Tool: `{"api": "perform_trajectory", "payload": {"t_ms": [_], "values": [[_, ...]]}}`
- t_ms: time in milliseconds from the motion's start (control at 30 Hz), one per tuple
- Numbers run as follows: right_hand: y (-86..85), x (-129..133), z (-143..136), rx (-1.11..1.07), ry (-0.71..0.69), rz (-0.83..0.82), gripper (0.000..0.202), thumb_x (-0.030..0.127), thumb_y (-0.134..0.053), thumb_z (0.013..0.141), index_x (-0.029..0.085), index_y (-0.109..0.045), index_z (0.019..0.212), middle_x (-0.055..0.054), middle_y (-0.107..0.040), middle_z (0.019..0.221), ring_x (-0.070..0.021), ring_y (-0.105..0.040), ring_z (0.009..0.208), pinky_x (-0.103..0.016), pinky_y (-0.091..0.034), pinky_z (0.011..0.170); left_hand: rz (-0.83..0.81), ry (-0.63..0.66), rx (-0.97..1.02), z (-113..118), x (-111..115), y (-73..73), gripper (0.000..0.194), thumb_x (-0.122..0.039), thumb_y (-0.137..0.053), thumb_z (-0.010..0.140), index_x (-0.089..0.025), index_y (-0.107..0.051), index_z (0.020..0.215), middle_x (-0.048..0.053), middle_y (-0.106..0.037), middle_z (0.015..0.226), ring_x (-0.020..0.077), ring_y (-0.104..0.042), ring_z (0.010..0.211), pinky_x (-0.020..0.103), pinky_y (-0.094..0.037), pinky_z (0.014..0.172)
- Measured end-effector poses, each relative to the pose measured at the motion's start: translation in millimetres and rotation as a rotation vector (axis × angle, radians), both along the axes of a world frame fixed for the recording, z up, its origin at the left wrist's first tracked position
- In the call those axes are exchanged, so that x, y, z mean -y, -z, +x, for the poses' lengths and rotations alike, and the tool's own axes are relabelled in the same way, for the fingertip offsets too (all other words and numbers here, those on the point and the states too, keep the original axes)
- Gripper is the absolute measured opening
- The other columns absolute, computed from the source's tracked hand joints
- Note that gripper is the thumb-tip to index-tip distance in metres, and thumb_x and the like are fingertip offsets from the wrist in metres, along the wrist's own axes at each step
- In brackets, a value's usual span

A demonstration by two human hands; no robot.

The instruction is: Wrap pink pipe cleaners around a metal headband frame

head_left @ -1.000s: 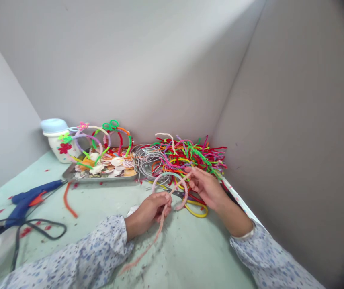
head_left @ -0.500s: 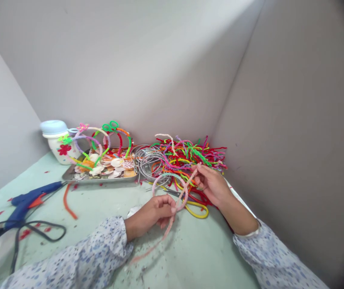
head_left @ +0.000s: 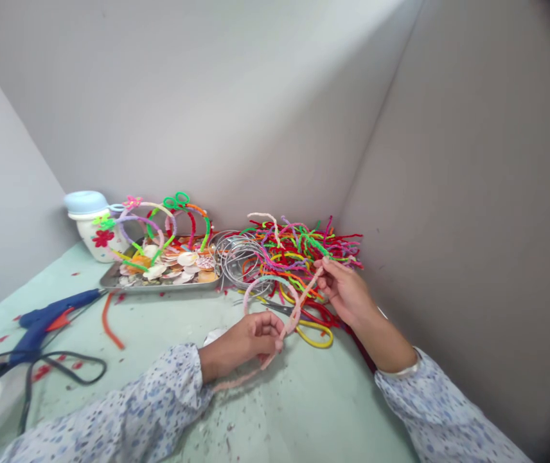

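Note:
A pale pink pipe cleaner stretches between my hands, and its tail runs down past my left wrist. My left hand pinches it low, fingers curled. Higher and to the right, my right hand grips its upper end between thumb and fingertips. Close behind my left hand stands a headband covered in pink and mint fuzz; the pipe cleaner crosses its right end. Whether my left fingers also hold the headband, I cannot tell. Scissors with a yellow handle lie on the table just beyond my hands.
Behind lie a heap of coloured pipe cleaners and a coil of silver wire headbands. A metal tray holds shells and finished headbands. To the left are a lidded cup, a blue glue gun with its cord, and an orange pipe cleaner.
My right hand has moved slightly up and right with the pipe cleaner's end. The tail below my left hand has drawn up and shortened. My left hand has barely moved.

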State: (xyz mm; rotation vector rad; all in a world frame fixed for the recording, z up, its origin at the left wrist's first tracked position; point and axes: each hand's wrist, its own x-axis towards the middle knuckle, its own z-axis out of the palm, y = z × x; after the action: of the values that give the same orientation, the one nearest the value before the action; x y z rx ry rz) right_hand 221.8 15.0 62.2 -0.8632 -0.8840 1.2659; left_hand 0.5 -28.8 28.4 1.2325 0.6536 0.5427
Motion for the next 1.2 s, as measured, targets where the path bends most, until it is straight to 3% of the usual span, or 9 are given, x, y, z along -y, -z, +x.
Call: {"api": "perform_trajectory", "payload": {"t_ms": [200,667,900,1200], "values": [[-2.2,-5,8,-0.025,0.074,0.007,0.014,0.029,-0.071,0.07,0.016,-0.068,0.075,0.002,-0.058,0.058,-0.0048,-0.049,0.044,-0.013,-0.038,0.036,0.013,0.048,-0.025,-2,1,-1.9,0.017,-0.021,-0.065,0.07,-0.015,-0.057,0.084,-0.003,-0.054,0.068,0.0052,-0.042,0.05,0.018,-0.029,0.047],[-4.8,-10,18,-0.126,0.176,0.023,0.013,0.026,-0.071,0.069,0.016,-0.064,0.072,0.004,-0.055,0.058,-0.0047,-0.047,0.044,-0.015,-0.039,0.037,-0.02,-0.016,-0.062,0,-1,1.1,0.022,-0.033,-0.066,0.072,-0.015,-0.057,0.08,-0.005,-0.051,0.059,0.0044,-0.036,0.044,0.018,-0.024,0.041],[-13.7,-12,31,-0.186,0.256,0.014,0.01,0.024,-0.068,0.072,0.015,-0.063,0.072,0.003,-0.057,0.058,-0.0047,-0.048,0.042,-0.014,-0.039,0.034,0.005,0.09,-0.048,-2,-1,-2.7,0.024,-0.029,-0.067,0.072,-0.014,-0.059,0.089,-0.005,-0.052,0.062,0.0034,-0.035,0.043,0.018,-0.026,0.04],[-19.0,-16,49,-0.246,0.323,0.006,0.011,0.021,-0.06,0.08,0.018,-0.06,0.07,0.001,-0.062,0.062,-0.0049,-0.045,0.039,-0.014,-0.038,0.031,0.044,0.087,-0.109,-4,-4,6.2,0.026,-0.035,-0.067,0.073,-0.013,-0.062,0.086,-0.001,-0.057,0.067,0.0061,-0.043,0.051,0.019,-0.032,0.046]]}}
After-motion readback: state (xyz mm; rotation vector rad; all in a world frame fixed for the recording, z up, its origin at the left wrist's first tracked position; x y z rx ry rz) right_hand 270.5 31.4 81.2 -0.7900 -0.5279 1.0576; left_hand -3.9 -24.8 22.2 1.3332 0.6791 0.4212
